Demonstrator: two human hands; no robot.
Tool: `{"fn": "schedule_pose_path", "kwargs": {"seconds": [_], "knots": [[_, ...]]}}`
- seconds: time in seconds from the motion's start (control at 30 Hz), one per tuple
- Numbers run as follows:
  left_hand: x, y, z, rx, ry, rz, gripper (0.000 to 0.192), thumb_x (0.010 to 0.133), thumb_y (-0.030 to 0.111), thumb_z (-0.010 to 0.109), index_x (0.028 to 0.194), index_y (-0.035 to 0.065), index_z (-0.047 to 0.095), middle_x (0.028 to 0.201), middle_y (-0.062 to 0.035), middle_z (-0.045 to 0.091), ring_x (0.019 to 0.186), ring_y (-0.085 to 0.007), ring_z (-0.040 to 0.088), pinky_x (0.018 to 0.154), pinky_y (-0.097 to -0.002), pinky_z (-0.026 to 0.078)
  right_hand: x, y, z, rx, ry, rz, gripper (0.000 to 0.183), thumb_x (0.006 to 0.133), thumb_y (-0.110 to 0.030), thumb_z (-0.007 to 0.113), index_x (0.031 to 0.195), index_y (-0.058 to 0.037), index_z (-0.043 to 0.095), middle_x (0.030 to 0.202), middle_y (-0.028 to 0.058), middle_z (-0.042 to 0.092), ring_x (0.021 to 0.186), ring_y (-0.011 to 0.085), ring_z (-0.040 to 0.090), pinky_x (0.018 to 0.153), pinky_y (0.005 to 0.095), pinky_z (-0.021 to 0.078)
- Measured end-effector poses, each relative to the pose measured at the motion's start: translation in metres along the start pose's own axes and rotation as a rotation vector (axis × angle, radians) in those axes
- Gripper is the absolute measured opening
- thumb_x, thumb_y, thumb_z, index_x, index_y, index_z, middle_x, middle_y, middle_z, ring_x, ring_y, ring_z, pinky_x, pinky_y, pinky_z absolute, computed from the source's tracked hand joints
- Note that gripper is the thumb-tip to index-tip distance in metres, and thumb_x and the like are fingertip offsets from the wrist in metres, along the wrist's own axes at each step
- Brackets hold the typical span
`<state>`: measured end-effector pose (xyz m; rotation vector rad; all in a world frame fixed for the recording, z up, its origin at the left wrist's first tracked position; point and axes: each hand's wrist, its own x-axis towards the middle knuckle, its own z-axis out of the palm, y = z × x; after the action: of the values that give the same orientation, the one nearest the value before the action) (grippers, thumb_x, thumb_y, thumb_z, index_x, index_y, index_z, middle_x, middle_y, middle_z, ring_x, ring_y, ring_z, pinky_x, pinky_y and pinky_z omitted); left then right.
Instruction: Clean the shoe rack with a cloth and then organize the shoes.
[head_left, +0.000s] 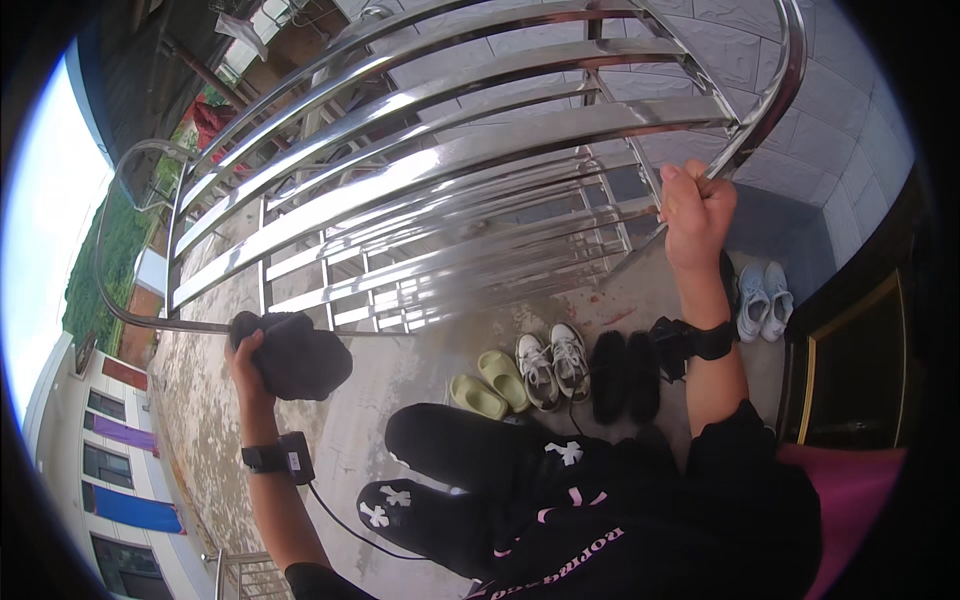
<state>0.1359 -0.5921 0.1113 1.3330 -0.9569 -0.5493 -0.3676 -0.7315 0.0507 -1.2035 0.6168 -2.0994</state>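
A stainless-steel slatted rack (435, 161) with several tiers fills the space before me. Its curved tube frame runs down both sides. On the right, my right hand (697, 214) is closed in a fist around the bent tube at the rack's corner. My left hand (246, 367) grips a dark grey cloth (311, 360) at the near left part of the frame tube. The cloth is bunched and hangs towards the middle, hiding the tube behind it. Both wrists wear black straps with small box-shaped devices.
Below the rack, pale green slides (487, 386), white sneakers (553, 367) and black shoes (625, 375) stand on worn concrete. White shoes (765, 300) sit by a dark gold-trimmed door panel (855, 367). Grey tiled wall (810, 135) rises behind. A cable runs from my left wrist device.
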Motion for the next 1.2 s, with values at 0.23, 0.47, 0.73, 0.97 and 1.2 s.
{"fn": "schedule_pose_path", "kwargs": {"seconds": [0.23, 0.47, 0.73, 0.97, 1.2], "knots": [[0.054, -0.040, 0.134, -0.091, -0.234, -0.094, 0.033, 0.072, 0.009, 0.059, 0.103, -0.0029, 0.053, 0.090, -0.0123, 0.059, 0.083, -0.0231, 0.060, 0.076, -0.0318, 0.049, 0.003, 0.002, -0.085, -0.242, 0.239, -0.041, 0.041, 0.081, -0.008, 0.060, 0.051, -0.0117, 0.032, 0.046, -0.0018, 0.033, 0.038, 0.0072, 0.031, 0.037, 0.0241, 0.0255], [0.099, -0.102, 0.197, -0.089, -0.280, -0.197, 0.036, 0.069, 0.010, 0.061, 0.103, -0.0024, 0.054, 0.092, -0.0102, 0.058, 0.082, -0.0212, 0.058, 0.076, -0.0305, 0.048, 0.002, 0.020, -0.113, -0.305, 0.306, 0.031, 0.042, 0.080, -0.001, 0.060, 0.046, -0.0033, 0.036, 0.050, 0.0006, 0.040, 0.040, 0.0062, 0.034, 0.039, 0.0231, 0.0266], [0.121, -0.131, 0.230, -0.049, -0.329, -0.236, 0.039, 0.068, 0.011, 0.061, 0.104, -0.0027, 0.055, 0.090, -0.0091, 0.057, 0.082, -0.0202, 0.057, 0.077, -0.0285, 0.046, 0.012, 0.045, -0.132, -0.384, 0.329, 0.102, 0.044, 0.082, -0.005, 0.059, 0.048, -0.0067, 0.032, 0.051, -0.0013, 0.035, 0.041, 0.0060, 0.033, 0.039, 0.0239, 0.0294], [0.135, -0.158, 0.241, -0.056, -0.300, -0.263, 0.043, 0.069, 0.009, 0.058, 0.110, -0.0041, 0.054, 0.096, -0.0118, 0.057, 0.087, -0.0230, 0.058, 0.080, -0.0315, 0.047, 0.018, 0.069, -0.127, -0.398, 0.318, 0.160, 0.042, 0.083, -0.007, 0.059, 0.052, -0.0113, 0.031, 0.047, -0.0020, 0.033, 0.039, 0.0068, 0.030, 0.039, 0.0242, 0.0251], [0.118, -0.149, 0.232, 0.003, -0.301, -0.213, 0.059, 0.073, 0.008, 0.054, 0.130, -0.0029, 0.043, 0.107, -0.0147, 0.056, 0.096, -0.0251, 0.058, 0.088, -0.0333, 0.045, 0.032, 0.079, -0.113, -0.443, 0.343, 0.137, 0.041, 0.081, -0.006, 0.060, 0.048, -0.0090, 0.036, 0.047, -0.0034, 0.036, 0.040, 0.0049, 0.032, 0.039, 0.0233, 0.0277]]}}
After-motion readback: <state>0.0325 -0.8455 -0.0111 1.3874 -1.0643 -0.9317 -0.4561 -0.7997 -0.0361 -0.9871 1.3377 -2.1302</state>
